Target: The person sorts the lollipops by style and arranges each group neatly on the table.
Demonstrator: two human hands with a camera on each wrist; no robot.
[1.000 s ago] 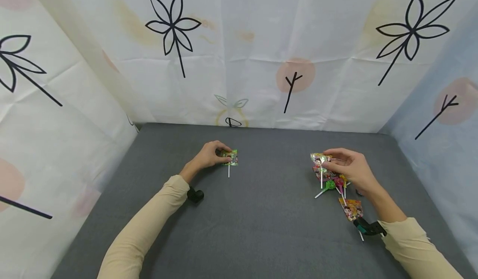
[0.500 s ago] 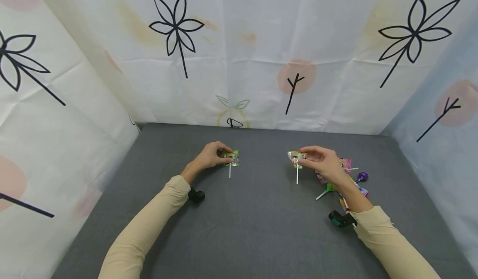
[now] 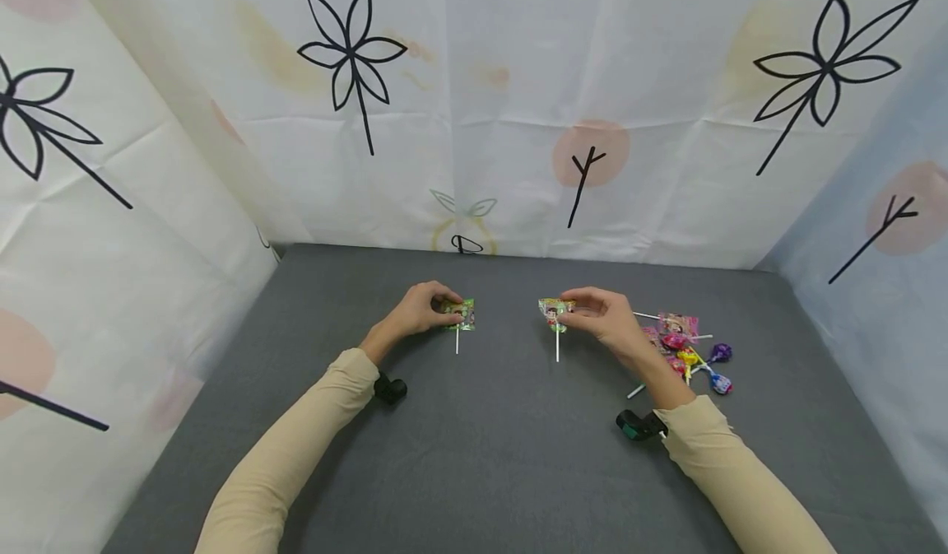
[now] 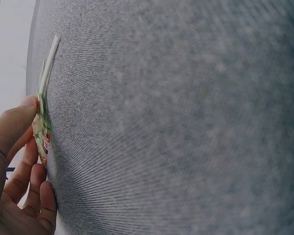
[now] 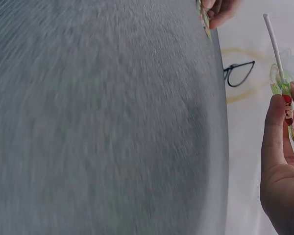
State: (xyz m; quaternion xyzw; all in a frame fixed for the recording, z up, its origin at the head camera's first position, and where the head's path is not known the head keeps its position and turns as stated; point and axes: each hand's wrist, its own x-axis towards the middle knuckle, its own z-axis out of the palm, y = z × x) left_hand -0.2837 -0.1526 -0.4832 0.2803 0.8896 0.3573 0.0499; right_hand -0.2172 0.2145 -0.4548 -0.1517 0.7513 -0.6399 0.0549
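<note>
The left hand (image 3: 417, 311) pinched a white-sticked lollipop in a flat green wrapper (image 3: 467, 315) over the grey cloth-covered table (image 3: 474, 455). Well apart from it, the right hand (image 3: 603, 319) pinched a second lollipop in a shiny printed green wrapper (image 3: 550, 308). Beside the right forearm lay a loose cluster of multicoloured wrapped lollipops (image 3: 688, 356); behind stood a white cloth backdrop printed with black line flowers (image 3: 489, 35).

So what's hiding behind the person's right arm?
In the head view, colourful lollipops peek out on one side of the right arm, and a white stick pokes out on the other. The arm covers that stick's other end, so what's there can't be seen.
</note>
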